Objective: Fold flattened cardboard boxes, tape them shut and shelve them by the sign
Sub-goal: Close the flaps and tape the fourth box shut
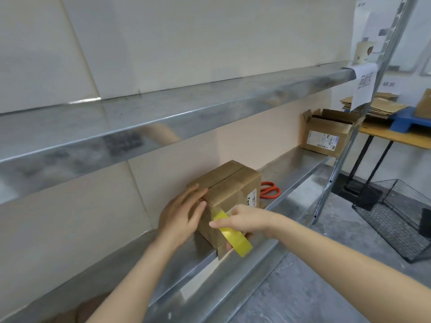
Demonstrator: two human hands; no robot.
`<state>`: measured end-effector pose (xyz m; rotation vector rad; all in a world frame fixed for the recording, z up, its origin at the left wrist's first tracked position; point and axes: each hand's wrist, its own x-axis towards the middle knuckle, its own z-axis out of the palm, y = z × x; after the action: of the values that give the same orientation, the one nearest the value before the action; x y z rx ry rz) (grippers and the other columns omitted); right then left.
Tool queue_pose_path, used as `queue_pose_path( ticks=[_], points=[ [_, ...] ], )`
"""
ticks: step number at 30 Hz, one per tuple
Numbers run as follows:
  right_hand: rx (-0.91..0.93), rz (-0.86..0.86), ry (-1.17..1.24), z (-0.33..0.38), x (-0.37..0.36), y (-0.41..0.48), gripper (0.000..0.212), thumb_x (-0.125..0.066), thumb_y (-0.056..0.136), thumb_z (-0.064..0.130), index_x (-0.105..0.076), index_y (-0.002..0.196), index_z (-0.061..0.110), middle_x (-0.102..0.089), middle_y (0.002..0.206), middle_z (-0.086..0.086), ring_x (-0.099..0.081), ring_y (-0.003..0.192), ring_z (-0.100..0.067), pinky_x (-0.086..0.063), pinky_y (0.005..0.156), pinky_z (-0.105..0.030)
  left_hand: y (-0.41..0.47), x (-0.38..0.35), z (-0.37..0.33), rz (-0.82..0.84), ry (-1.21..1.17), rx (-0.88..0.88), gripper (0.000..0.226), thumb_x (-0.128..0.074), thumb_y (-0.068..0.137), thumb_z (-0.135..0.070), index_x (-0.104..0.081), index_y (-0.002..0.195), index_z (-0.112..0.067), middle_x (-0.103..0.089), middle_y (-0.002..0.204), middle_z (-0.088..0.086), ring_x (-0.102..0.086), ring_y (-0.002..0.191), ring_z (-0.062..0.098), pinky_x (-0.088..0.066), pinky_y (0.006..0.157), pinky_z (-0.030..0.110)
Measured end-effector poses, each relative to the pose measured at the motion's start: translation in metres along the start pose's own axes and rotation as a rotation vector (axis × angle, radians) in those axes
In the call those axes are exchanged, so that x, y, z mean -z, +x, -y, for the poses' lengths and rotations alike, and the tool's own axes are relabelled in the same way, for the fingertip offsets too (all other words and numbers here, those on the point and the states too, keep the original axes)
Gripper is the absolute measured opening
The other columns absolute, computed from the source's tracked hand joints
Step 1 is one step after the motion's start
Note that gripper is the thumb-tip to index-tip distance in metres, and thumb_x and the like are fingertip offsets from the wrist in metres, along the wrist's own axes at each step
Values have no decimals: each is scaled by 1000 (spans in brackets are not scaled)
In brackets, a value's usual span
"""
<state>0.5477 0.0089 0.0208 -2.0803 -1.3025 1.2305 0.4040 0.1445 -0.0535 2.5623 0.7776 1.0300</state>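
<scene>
Left hand is pressing flat, fingers straight and slightly spread, against the near-left side of the cardboard box, probably bracing it so the tape's pull is not sliding it along. Right hand is gripping the yellowish tape roll, index finger lying along its rim. A strip is running from the roll onto the box's front face, apparently to seal the seam. That box is sitting at the front edge of the lower shelf, top flaps closed. Red-handled scissors are lying just behind it, likely kept near for cutting. An open box is standing at the shelf's far right end, and a paper sign is hanging from the upper shelf. Beyond, flattened cardboard is lying on a wooden counter, with a wire basket sitting on the grey floor.
</scene>
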Motion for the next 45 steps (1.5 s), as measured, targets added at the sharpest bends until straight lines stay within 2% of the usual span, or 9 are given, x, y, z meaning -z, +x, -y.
queue_pose_path(
  ticks=[4,6,8,10,14,23,26,31,45],
  points=[
    [30,119,47,-7,5,10,20,-64,86,30,-58,87,11,-64,80,-6,-65,74,-21,-55,79,-34,-43,-9,-24,-286,-276,355,37,-48,84,-54,-66,98,-25,-60,101,-9,-58,99,5,-41,87,18],
    [22,167,62,-11,9,13,29,-65,81,31,-61,96,7,-62,82,-8,-62,77,-24,-53,78,-35,-63,-17,-43,-204,-448,468,35,-53,76,-61,-62,89,-30,-65,88,-14,-60,86,-2,-42,79,17],
    [26,256,96,-14,13,14,44,-65,77,31,-63,108,-1,-60,87,-13,-57,82,-25,-49,79,-36,-73,-26,-60,-10,-649,547,46,-63,66,-62,-61,95,-26,-68,92,-13,-62,88,-2,-45,82,19],
    [64,339,100,-19,19,13,38,-62,83,24,-63,109,-5,-60,91,-17,-58,85,-26,-49,86,-41,-74,-36,-74,142,-734,577,66,-77,57,-56,-54,111,-27,-67,108,-11,-62,100,1,-48,89,23],
    [172,466,110,-30,41,10,20,-54,93,5,-57,107,-8,-60,100,-26,-63,90,-29,-53,90,-40,-68,-52,-99,19,-843,663,95,-91,51,-27,-37,128,-20,-57,124,-6,-59,111,1,-49,87,22],
    [367,526,-58,-55,75,27,31,-67,87,5,-56,116,12,-64,93,-6,-64,88,-17,-54,88,-29,-54,-69,-141,-187,-767,781,90,-88,61,0,-32,128,-19,-53,118,-7,-55,93,-17,-49,80,15],
    [393,531,-73,-59,92,36,33,-73,85,14,-61,115,17,-69,98,-3,-66,93,-11,-52,87,-26,-48,-70,-142,-218,-735,814,94,-94,47,-26,-33,119,-25,-52,117,-5,-54,95,-15,-53,87,27],
    [399,422,-21,-92,145,60,42,-82,73,23,-67,112,20,-73,106,-4,-66,105,-16,-52,92,-28,-38,-85,-139,-271,-608,892,96,-91,33,-61,-30,106,-46,-56,119,0,-59,108,12,-51,94,44],
    [483,403,-159,-162,235,143,27,-80,73,-1,-73,97,10,-75,94,-2,-70,87,-9,-50,75,-13,7,-129,-196,-359,-457,1016,88,-86,42,-59,-29,106,-40,-55,111,-8,-58,103,7,-55,87,41]
  ],
)
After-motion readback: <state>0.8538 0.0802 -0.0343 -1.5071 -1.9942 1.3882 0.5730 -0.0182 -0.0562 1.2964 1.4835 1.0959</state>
